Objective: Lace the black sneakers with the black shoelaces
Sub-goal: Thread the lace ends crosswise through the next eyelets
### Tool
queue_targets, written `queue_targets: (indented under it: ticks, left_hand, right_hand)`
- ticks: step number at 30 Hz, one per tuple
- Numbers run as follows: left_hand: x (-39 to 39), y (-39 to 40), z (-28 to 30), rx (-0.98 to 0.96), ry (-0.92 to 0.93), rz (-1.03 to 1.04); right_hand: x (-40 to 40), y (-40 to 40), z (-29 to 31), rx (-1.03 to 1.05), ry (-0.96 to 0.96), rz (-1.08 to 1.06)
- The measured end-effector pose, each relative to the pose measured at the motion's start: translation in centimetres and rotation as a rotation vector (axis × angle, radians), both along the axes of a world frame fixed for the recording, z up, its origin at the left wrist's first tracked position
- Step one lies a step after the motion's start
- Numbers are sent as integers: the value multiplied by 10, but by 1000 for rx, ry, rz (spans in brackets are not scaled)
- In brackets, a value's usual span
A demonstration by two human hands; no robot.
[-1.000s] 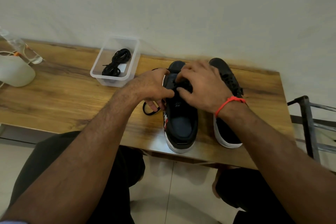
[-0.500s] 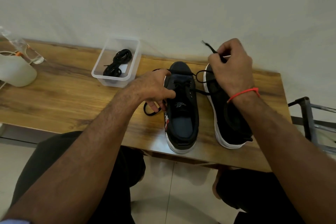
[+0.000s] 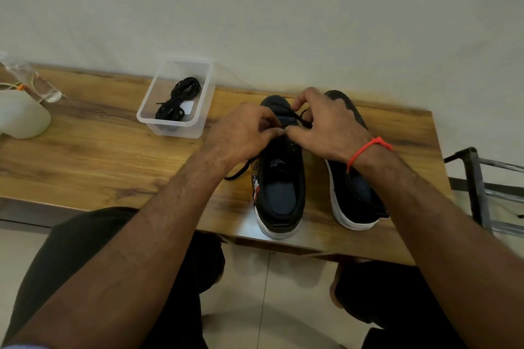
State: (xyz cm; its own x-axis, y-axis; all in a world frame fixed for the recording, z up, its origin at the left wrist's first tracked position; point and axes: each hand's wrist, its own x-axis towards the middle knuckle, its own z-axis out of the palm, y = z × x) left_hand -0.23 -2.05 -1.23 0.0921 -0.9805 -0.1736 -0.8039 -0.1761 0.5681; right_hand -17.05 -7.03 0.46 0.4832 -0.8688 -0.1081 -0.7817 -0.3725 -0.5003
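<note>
Near edge of tabletop (image 3: 85, 167): two black sneakers, heels toward the body; left sneaker (image 3: 279, 178) being laced, right sneaker (image 3: 354, 193) just beside it. Half a second ago, right hand (image 3: 326, 127) high above the right sneaker, drawing the lace taut; now back down over the left sneaker's eyelet rows, tip to tip with the left hand (image 3: 243, 136). Fingers of both curled and pinching at the black shoelace (image 3: 300, 119), exact hold hidden under the knuckles. Loose lace end (image 3: 236, 174) trailing on the wood beside the left wrist. Likely meaning: one crossing pulled through, next eyelet being threaded; several rows seemingly left. Farther back, clear plastic box (image 3: 175, 125) holding a spare bundled lace (image 3: 178, 100), untouched.
</note>
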Motion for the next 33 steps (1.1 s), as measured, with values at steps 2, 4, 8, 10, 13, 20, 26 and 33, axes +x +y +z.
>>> queue_targets:
  ticks: [2, 4, 8, 10, 13, 20, 26, 33]
  left_hand:
    - [-2, 1, -3, 5, -33, 11]
    - [-3, 1, -4, -20, -65, 30]
    - [-5, -1, -7, -50, -109, 45]
    - [-5, -1, -10, -35, -98, 75]
    - [-1, 0, -12, -10, -40, 169]
    - [10, 2, -3, 83, -29, 303]
    - [13, 1, -10, 48, -149, 233]
    - [8, -6, -11, -79, 44, 75]
  right_hand:
    - [1, 4, -2, 15, 142, 67]
    - [2, 8, -4, -13, 217, 106]
    - [4, 12, -7, -48, 235, 105]
    - [4, 12, -6, -27, 195, 101]
    - [3, 8, -3, 99, 123, 139]
    - [0, 6, 0, 269, 6, 74]
    - [1, 8, -4, 398, -61, 82]
    - [1, -3, 1, 404, -109, 46]
